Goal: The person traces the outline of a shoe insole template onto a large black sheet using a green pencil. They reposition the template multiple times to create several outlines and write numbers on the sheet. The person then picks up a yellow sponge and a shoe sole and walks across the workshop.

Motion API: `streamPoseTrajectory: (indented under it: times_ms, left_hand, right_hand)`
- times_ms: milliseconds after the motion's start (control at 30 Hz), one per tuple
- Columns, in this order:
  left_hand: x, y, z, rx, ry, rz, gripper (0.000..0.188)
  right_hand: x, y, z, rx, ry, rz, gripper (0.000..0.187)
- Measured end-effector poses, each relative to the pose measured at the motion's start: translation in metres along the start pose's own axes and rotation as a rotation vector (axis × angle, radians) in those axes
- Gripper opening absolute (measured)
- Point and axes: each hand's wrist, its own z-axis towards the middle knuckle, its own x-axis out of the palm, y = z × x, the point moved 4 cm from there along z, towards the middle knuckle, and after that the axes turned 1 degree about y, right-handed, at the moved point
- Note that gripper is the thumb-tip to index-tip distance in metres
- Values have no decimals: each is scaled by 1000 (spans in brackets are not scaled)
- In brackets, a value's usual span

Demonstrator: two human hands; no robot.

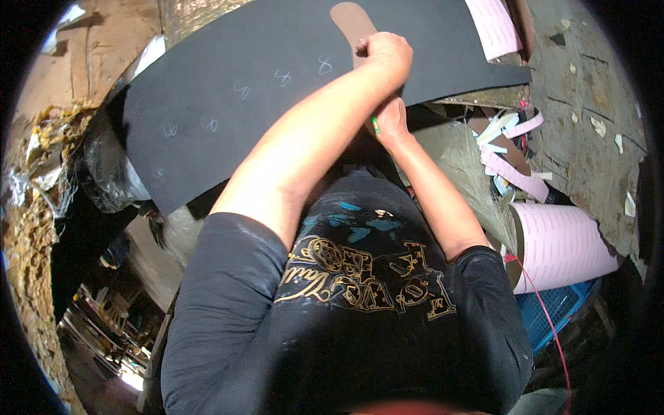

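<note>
A brown, sole-shaped template [354, 26] lies flat on a large dark sheet [270, 55]. My left hand [389, 54] is closed and rests over the template's near part. Whatever its fingers grip, if anything, is hidden. Just below it, at the sheet's near edge, my right hand [392, 119] is curled closed beneath my left wrist. A small green and yellow object [375, 124] shows at its side; its kind cannot be told. Light chalk-like marks run in a row across the sheet, left of the template.
Pink printed sheets [560, 245] hang over a blue crate [553, 311] at the right. Strips of scrap [512, 173] lie heaped beside a greyish plastic sheet [449, 155]. A red cord [546, 311] dangles there. Rough yellowish material [41, 228] lines the left side.
</note>
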Motion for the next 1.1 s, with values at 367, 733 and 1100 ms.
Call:
streamPoseTrajectory:
  times_ms: [367,733,1100]
  left_hand:
    - [18,33,-38,11,-351,-203,28]
    - [37,33,-49,-211,-458,-412,32]
    - [78,1,-83,-420,-606,-611,51]
  right_hand:
    - [-67,38,-31,-162,180,-601,19]
    - [-105,41,142,-454,214,-707,34]
    - [-25,27,259,58,621,-422,38]
